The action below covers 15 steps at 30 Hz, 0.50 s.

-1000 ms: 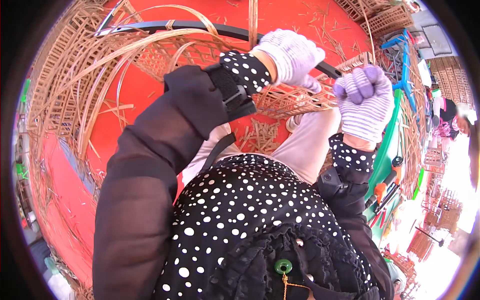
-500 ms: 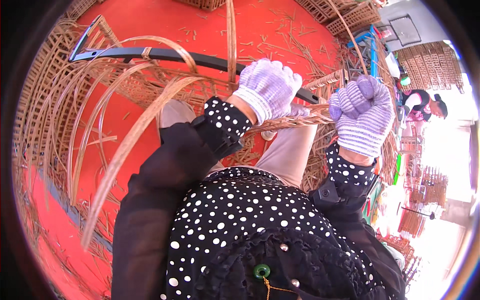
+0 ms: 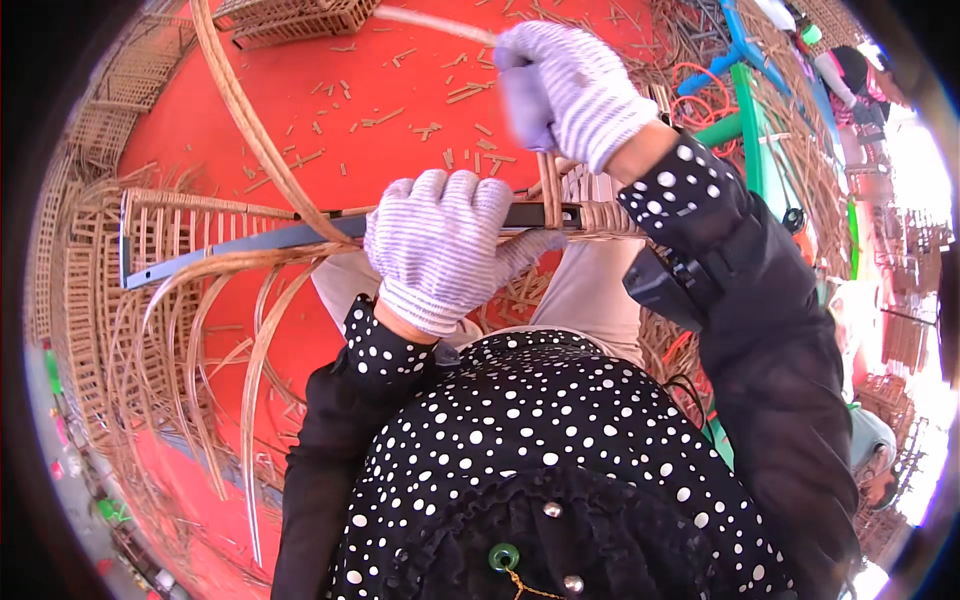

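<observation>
Both my hands wear striped white-and-purple knit gloves. My left hand is wrapped round the dark metal bar of a half-woven wicker piece that lies across my lap. My right hand is raised above the bar's right part, closed on a brown wicker strand that rises from the bar; its fingertips are blurred. A pale strand end sticks out leftward from that fist. Wicker is wound tightly round the bar's right end. A thick bundle of long strands loops upward from beside my left hand.
Loose strands hang at the left below the woven lattice. Cut scraps litter the red floor. A wicker basket lies at the far side. To the right are a green frame and another person.
My right hand has moved up and left, pulling a strand above the bar. My left hand has shifted left and down along it. The wicker piece and the view have swung round.
</observation>
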Each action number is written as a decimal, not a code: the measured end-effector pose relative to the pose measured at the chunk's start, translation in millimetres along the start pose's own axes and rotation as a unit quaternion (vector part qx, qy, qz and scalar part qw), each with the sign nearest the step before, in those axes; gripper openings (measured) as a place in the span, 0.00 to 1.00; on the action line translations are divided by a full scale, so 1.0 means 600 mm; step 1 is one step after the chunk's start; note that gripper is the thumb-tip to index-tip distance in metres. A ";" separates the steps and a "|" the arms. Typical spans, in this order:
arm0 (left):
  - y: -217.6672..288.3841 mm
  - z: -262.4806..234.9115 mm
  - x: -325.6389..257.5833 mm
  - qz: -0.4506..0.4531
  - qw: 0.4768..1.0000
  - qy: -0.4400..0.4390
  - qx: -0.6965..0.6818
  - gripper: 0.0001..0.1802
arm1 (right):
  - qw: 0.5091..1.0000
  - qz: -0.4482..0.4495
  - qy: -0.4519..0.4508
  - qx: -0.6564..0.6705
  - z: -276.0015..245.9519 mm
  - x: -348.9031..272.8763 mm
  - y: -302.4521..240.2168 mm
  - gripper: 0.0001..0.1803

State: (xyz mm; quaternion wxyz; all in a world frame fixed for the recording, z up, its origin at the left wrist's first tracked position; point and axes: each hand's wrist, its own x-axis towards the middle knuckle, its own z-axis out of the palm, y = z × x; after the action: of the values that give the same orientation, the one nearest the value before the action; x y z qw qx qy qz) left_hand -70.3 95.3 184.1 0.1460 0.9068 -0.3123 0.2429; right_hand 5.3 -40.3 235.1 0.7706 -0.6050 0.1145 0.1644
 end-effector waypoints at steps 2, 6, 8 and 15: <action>0.002 0.001 0.006 -0.001 1.000 0.003 -0.006 0.24 | 1.000 0.023 -0.010 0.003 -0.010 0.013 0.014 0.12; 0.009 0.002 0.010 -0.007 1.000 0.003 -0.021 0.24 | 0.997 0.016 -0.030 -0.063 -0.012 0.026 0.029 0.12; 0.014 -0.003 0.016 -0.013 1.000 -0.021 -0.017 0.24 | 0.973 -0.130 -0.097 -0.166 -0.032 0.042 0.042 0.12; -0.006 0.017 0.008 0.034 0.997 0.050 0.050 0.25 | 0.993 -0.050 -0.013 0.102 0.008 -0.133 -0.025 0.15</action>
State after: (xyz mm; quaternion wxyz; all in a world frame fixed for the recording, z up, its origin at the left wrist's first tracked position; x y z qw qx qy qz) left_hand -61.3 91.2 177.7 0.1075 0.8882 -0.3231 0.3083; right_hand -62.3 -47.7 279.4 0.8372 -0.5257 0.0905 0.1204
